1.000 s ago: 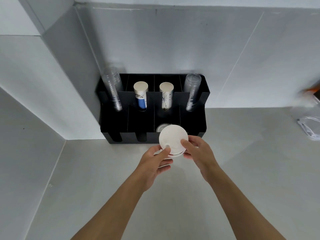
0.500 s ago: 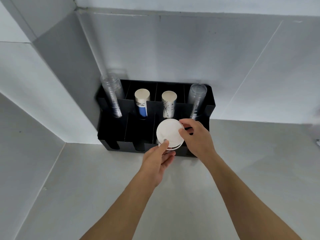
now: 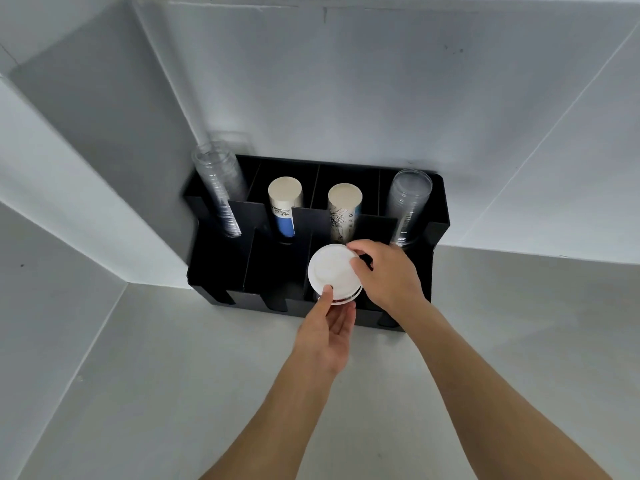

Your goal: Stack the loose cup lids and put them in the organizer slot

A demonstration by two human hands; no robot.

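Both hands: left (image 3: 327, 332) cupped palm-up, right (image 3: 388, 275) pinching.

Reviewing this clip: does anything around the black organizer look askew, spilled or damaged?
Mostly tidy. The left clear cup stack leans left, out of line with the upright paper cup stacks. The white lids, held by the left hand and right hand, sit slightly offset. Nothing spilled or broken.
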